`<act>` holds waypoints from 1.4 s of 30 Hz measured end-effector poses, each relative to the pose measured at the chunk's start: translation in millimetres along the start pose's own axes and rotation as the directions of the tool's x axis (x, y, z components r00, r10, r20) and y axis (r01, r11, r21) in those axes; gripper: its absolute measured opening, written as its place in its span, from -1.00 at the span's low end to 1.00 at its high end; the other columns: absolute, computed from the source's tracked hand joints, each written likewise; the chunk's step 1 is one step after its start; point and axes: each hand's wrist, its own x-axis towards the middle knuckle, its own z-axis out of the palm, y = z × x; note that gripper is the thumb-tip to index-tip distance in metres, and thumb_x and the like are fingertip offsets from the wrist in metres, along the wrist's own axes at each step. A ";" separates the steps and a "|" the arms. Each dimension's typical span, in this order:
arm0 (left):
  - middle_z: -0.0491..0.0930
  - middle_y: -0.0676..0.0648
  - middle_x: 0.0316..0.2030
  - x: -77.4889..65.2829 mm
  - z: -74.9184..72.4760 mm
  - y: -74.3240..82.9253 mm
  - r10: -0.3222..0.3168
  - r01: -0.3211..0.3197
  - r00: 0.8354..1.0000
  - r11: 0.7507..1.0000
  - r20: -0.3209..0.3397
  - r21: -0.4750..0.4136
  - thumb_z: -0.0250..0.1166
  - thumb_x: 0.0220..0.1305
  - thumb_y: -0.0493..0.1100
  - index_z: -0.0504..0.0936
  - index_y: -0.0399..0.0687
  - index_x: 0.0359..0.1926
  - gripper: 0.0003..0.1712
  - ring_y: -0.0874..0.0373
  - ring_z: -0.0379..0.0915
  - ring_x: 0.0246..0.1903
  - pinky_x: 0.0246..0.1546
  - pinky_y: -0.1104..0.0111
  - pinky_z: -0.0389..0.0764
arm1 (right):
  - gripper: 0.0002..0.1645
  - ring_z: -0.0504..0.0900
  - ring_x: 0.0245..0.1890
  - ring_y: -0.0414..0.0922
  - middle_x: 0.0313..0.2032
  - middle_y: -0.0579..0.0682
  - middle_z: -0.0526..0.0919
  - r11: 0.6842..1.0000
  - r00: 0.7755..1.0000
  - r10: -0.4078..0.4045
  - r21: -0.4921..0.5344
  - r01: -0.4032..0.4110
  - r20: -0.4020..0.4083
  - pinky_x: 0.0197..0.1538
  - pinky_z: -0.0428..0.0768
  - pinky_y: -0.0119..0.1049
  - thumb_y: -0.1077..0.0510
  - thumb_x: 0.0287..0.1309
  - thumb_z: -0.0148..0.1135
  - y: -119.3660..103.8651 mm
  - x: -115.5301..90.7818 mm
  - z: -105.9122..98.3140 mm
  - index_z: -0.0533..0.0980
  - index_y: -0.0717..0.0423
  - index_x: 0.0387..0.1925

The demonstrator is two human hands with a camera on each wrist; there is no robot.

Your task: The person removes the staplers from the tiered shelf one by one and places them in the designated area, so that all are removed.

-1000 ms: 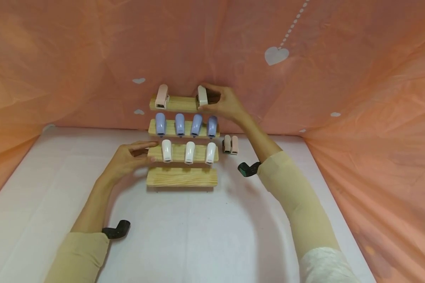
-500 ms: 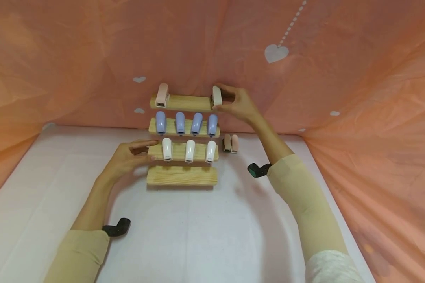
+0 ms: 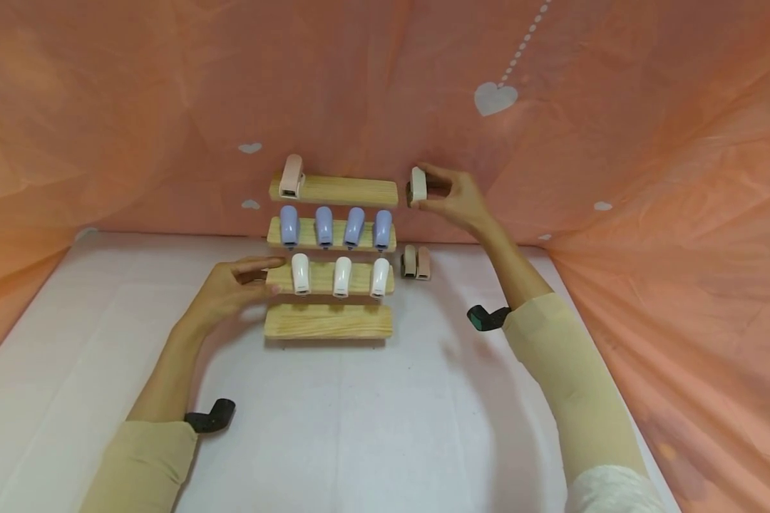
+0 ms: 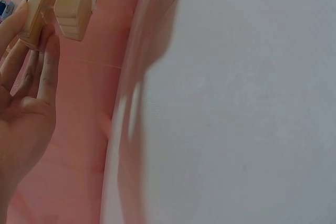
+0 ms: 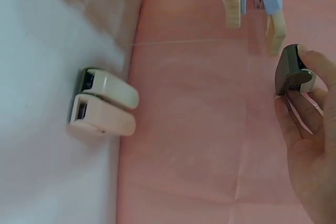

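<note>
My right hand [image 3: 452,194] pinches a cream-white stapler [image 3: 418,185] just off the right end of the top board [image 3: 349,189] of a wooden tiered rack. In the right wrist view that stapler [image 5: 287,71] shows its dark grey underside, thumb on one end and fingers on the other. On the left, my left hand [image 3: 227,288] grips the end of the rack's third board [image 3: 322,279]; the left wrist view shows fingers around this board's end [image 4: 38,17]. A pink stapler [image 3: 291,176] stands at the left of the top board. Several blue staplers [image 3: 324,225] and three white staplers [image 3: 341,276] fill the middle tiers.
Beside the rack on the white table [image 3: 411,413], a cream stapler [image 3: 409,261] and a pink stapler [image 3: 423,263] lie side by side. The lowest board [image 3: 327,322] carries no stapler. An orange-pink sheet [image 3: 346,85] hangs close behind the rack and down both sides.
My right hand has carried the cream-white stapler rightward from over the top board to beyond its right end. My left hand has stayed on the rack.
</note>
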 end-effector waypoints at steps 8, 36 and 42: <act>0.49 -0.21 0.24 -0.8 -0.6 -1.5 0.005 -0.005 1.000 1.000 -0.007 0.008 0.47 0.21 -0.12 0.58 -0.19 0.23 -0.41 0.27 0.49 0.01 -0.05 0.59 0.53 | -0.15 0.53 0.20 -0.03 0.24 0.11 0.55 0.997 0.997 0.075 -0.032 -0.075 0.006 0.19 0.50 -0.21 0.24 0.02 0.51 17.3 -14.9 -6.1 0.41 0.06 0.37; 0.48 -0.21 0.25 -2.4 0.4 -0.5 0.008 -0.008 1.000 1.000 -0.009 -0.021 0.47 0.20 -0.18 0.58 -0.20 0.23 -0.42 0.27 0.48 0.05 0.03 0.55 0.52 | -0.17 0.52 0.21 0.06 0.22 0.21 0.54 0.985 0.987 0.163 -0.051 -0.163 0.005 0.28 0.43 -0.17 0.34 0.02 0.47 89.0 -62.2 5.4 0.38 0.22 0.37; 0.48 -0.18 0.26 -3.3 0.0 2.2 -0.004 0.004 1.000 1.000 -0.007 -0.020 0.46 0.21 -0.17 0.57 -0.17 0.25 -0.42 0.22 0.46 0.09 0.04 0.57 0.50 | -0.18 0.48 0.23 0.22 0.21 0.38 0.48 0.979 0.980 0.197 0.053 -0.198 0.036 0.28 0.43 0.06 0.48 0.04 0.38 69.9 -73.4 12.5 0.30 0.42 0.35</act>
